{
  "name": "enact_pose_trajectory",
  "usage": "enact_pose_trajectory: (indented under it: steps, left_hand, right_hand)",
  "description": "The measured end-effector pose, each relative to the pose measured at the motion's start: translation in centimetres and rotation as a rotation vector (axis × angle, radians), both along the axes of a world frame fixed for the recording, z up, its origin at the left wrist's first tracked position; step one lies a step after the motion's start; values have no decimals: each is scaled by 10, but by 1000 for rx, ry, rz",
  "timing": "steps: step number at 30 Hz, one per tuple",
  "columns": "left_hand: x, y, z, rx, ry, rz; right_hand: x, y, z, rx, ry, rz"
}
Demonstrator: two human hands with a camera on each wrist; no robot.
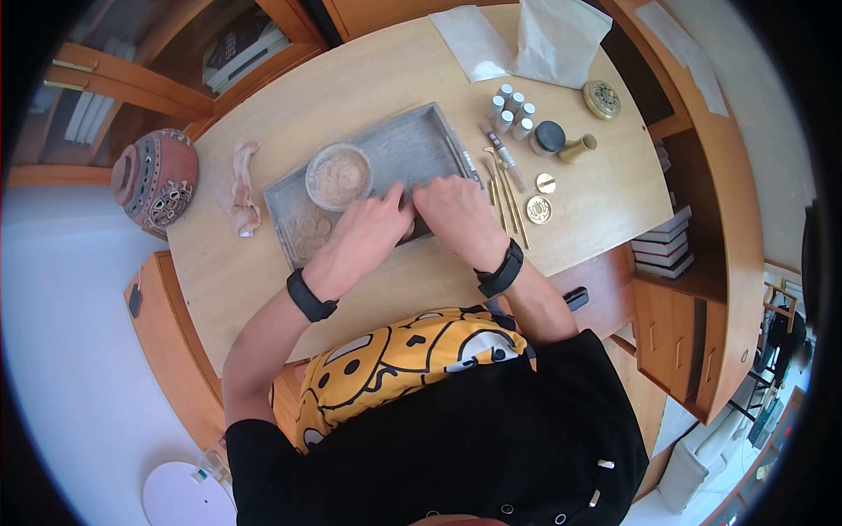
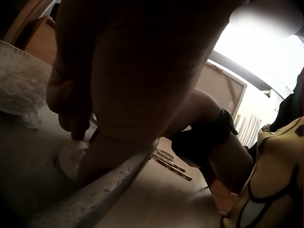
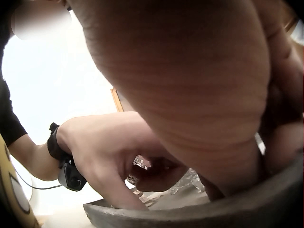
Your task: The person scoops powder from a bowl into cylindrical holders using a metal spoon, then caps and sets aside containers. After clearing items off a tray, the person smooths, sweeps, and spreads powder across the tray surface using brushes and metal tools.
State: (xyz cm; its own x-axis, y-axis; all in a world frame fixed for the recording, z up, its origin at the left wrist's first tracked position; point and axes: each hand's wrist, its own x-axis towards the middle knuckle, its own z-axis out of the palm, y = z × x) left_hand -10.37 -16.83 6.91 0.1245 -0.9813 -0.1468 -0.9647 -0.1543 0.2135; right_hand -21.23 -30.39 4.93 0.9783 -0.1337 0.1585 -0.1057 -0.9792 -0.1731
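Note:
Both hands work close together over the near side of a shallow grey tray (image 1: 425,131). My left hand (image 1: 373,230) has its thumb and fingers bent downward inside the tray, index finger reaching toward the right hand. The right hand (image 1: 460,215) has curled fingers pointing down at the tray's near rim. A pale round piece (image 2: 71,156) lies below the fingertips in the left wrist view. The fingers cover what they work on, and I cannot tell whether either hand grips it. A clear bowl (image 1: 339,177) of beige powder and pale scalloped pieces (image 1: 309,235) sit left of the hands.
Brass tools (image 1: 507,197) and two brass discs (image 1: 539,209) lie right of the tray. Behind them stand several small white-capped bottles (image 1: 509,114), a dark-lidded jar (image 1: 548,138) and a brass vase (image 1: 579,149). A crumpled cloth (image 1: 244,188) and a patterned urn (image 1: 158,180) are left.

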Motion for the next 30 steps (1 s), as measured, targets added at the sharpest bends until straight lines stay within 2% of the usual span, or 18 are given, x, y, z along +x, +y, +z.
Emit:
enact_pose_trajectory:
  steps: [5,8,10,11,13,14,16,23,30]
  left_hand:
    - [-3,2,4,85,-82,2]
    - [0,6,-1,25,-76,-22]
    - [0,9,1,0,-50,-16]
    - [1,10,2,-25,-24,-8]
    - [1,12,1,-46,-15,0]
    - [2,13,0,-70,-9,6]
    - [2,13,4,-63,7,11]
    - [9,13,9,30,72,49]
    - [6,14,16,-11,136,108]
  right_hand:
    - [-1,-3,3,42,13,8]
    - [-8,-12,12,91,-54,46]
    - [-23,-20,31,112,-52,-170]
    - [-31,-28,36,113,-51,-170]
    - [-51,-45,40,119,-68,-348]
    - [-57,-54,37,118,-66,-346]
    - [-67,-71,25,128,37,-449]
    - [-77,-83,-5,182,56,-480]
    - [-76,-77,-10,43,53,-455]
